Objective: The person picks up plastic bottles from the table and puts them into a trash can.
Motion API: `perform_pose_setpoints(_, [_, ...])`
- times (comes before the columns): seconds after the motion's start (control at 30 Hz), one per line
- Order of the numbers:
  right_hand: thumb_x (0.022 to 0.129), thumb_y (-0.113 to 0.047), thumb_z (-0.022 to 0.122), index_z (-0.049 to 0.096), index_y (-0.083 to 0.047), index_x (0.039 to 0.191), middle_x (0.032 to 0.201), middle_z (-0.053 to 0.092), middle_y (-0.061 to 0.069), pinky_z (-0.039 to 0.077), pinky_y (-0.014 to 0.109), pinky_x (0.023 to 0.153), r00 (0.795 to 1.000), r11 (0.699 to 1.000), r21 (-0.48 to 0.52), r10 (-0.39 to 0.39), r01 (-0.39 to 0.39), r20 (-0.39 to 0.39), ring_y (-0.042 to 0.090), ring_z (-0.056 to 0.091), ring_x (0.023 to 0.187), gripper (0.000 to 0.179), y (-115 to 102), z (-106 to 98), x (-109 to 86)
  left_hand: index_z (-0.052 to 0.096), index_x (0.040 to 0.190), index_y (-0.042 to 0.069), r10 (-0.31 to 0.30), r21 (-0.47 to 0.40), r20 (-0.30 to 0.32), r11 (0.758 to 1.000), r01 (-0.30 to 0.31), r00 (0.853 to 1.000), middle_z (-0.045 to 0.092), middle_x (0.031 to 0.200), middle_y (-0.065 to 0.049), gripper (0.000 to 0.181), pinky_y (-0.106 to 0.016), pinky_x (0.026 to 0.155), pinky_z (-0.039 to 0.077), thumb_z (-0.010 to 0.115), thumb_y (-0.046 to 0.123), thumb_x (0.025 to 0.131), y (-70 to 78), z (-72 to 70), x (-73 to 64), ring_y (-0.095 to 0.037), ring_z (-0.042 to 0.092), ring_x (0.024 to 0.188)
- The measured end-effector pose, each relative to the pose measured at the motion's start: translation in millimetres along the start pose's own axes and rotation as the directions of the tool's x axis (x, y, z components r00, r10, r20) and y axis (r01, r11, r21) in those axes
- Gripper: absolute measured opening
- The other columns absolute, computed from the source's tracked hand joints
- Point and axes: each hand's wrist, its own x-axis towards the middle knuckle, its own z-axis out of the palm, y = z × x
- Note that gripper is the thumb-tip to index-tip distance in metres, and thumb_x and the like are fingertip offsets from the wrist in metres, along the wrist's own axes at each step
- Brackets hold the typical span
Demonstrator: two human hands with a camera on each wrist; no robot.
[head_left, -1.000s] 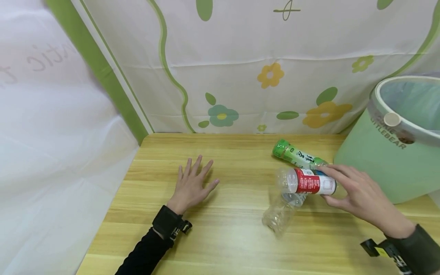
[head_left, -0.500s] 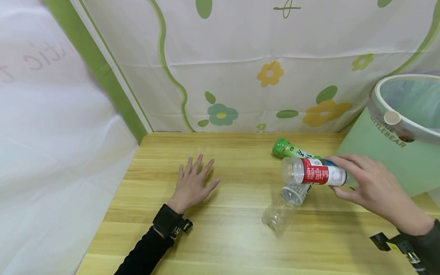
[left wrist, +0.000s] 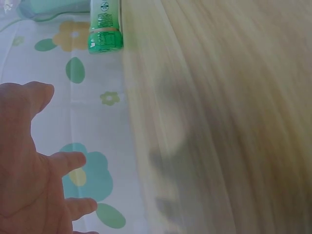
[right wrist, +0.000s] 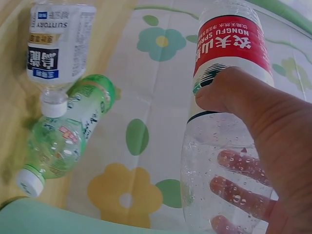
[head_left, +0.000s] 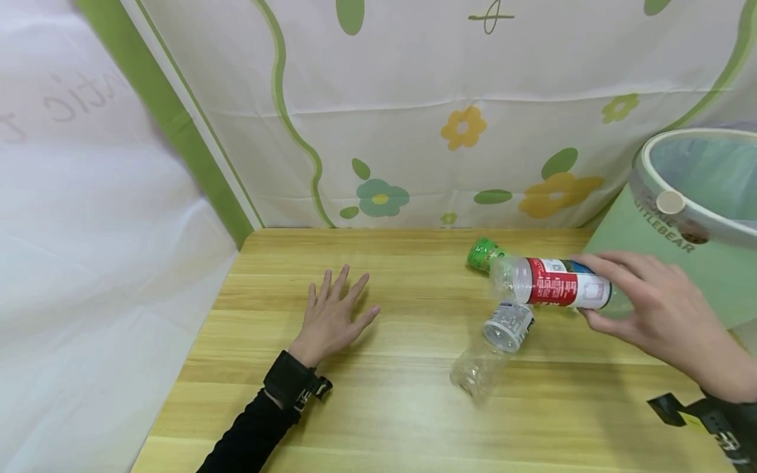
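My right hand [head_left: 656,309] grips a clear water bottle with a red and white label [head_left: 562,282], held sideways above the table. In the right wrist view the thumb lies across the label of the water bottle [right wrist: 233,44], and fingers show through the wet, clear plastic. Under it lie a green bottle [head_left: 485,253], partly hidden in the head view, and a clear bottle with a white label [head_left: 508,326]. Both show capped in the right wrist view, the white-labelled bottle [right wrist: 61,44] overlapping the green one [right wrist: 73,126]. My left hand [head_left: 331,322] has its fingers spread over the table's left part.
A light green bin [head_left: 644,230] with a bag inside stands at the right, close behind the right hand. A white cloth with printed flowers [head_left: 402,151] hangs along the back edge of the wooden table [head_left: 384,407].
My right hand has lifted the red-labelled water bottle up and to the right, off the other bottles, uncovering more of the white-labelled one. The left hand stays in place.
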Motion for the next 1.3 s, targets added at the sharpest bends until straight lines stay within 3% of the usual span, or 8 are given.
perform_pose_setpoints(0.27, [0.092,-0.077,0.04,0.066,-0.004,0.129,0.115,0.063,0.022,0.045,0.06,0.067,0.999,1.0,-0.02,-0.017,0.016,-0.032,0.046,0.06,0.09,0.086,3,-11,6.9,0.029,0.163,0.028,-0.002,-0.006,-0.002,1.0,0.002,1.0,0.012,0.167,-0.015,0.072,-0.068,0.115,0.003,0.04,0.065,0.102,0.3,0.6,-0.5,-0.043,0.0,0.151])
perform_pose_setpoints(0.5, [0.092,-0.078,0.036,0.066,-0.005,0.128,0.112,0.064,0.024,0.039,0.055,0.056,0.997,0.996,-0.082,-0.03,0.024,-0.075,0.047,0.059,0.086,0.087,4,-22,12.4,0.028,0.163,0.029,-0.006,-0.009,0.013,1.0,0.007,1.0,0.009,0.168,-0.014,0.072,-0.067,0.115,0.001,0.039,0.066,0.102,0.1,1.1,-0.3,-0.043,-0.001,0.15])
perform_pose_setpoints(0.8, [0.091,-0.08,0.035,0.066,-0.005,0.129,0.114,0.062,0.031,0.039,0.067,0.067,0.99,0.995,-0.091,0.025,-0.038,-0.139,0.055,0.055,0.096,0.09,3,-34,15.5,0.029,0.162,0.027,0.003,0.005,0.002,1.0,-0.003,1.0,0.011,0.167,-0.015,0.073,-0.068,0.115,0.003,0.039,0.067,0.102,-0.2,2.1,-0.3,-0.045,0.002,0.15])
perform_pose_setpoints(0.83, [0.091,-0.08,0.035,0.066,-0.005,0.13,0.115,0.062,0.031,0.042,0.067,0.074,0.989,0.995,-0.09,0.03,-0.043,-0.145,0.055,0.055,0.097,0.09,4,-35,15.7,0.03,0.162,0.027,0.002,0.004,0.001,1.0,-0.002,1.0,0.011,0.167,-0.015,0.073,-0.068,0.115,0.003,0.039,0.067,0.102,-0.3,2.1,-0.4,-0.045,0.002,0.15])
perform_pose_setpoints(0.9, [0.091,-0.08,0.036,0.065,-0.005,0.132,0.116,0.061,0.032,0.045,0.058,0.091,0.987,0.996,-0.08,0.031,-0.044,-0.156,0.056,0.054,0.098,0.09,5,-37,16.0,0.03,0.162,0.027,0.002,0.002,-0.002,1.0,-0.002,1.0,0.012,0.167,-0.015,0.073,-0.068,0.115,0.002,0.039,0.067,0.102,-0.2,2.0,-0.7,-0.045,0.002,0.15])
perform_pose_setpoints(1.0, [0.091,-0.079,0.037,0.064,-0.003,0.133,0.117,0.059,0.034,0.035,0.042,0.109,0.986,0.997,-0.06,0.032,-0.042,-0.165,0.056,0.052,0.1,0.091,9,-41,17.1,0.03,0.162,0.027,0.003,-0.002,-0.007,1.0,-0.003,1.0,0.013,0.167,-0.015,0.073,-0.068,0.115,0.003,0.04,0.066,0.102,0.1,1.6,-1.2,-0.047,0.006,0.15])
perform_pose_setpoints(1.07, [0.092,-0.079,0.037,0.062,-0.002,0.135,0.117,0.058,0.036,0.027,0.035,0.11,0.984,0.998,-0.052,0.034,-0.044,-0.177,0.057,0.051,0.099,0.092,11,-44,17.7,0.031,0.162,0.026,0.004,-0.004,-0.009,1.0,-0.004,1.0,0.013,0.167,-0.016,0.072,-0.068,0.115,0.003,0.041,0.065,0.102,0.3,1.4,-1.3,-0.048,0.007,0.149])
perform_pose_setpoints(1.3, [0.091,-0.08,0.038,0.057,-0.003,0.143,0.119,0.054,0.038,0.025,0.028,0.108,0.975,0.994,-0.015,0.101,-0.106,-0.199,0.058,0.047,0.112,0.095,20,-51,16.6,0.031,0.162,0.027,0.0,0.0,0.003,1.0,0.0,1.0,0.014,0.167,-0.015,0.072,-0.069,0.115,0.004,0.04,0.066,0.102,0.0,1.8,-1.3,-0.047,0.005,0.15])
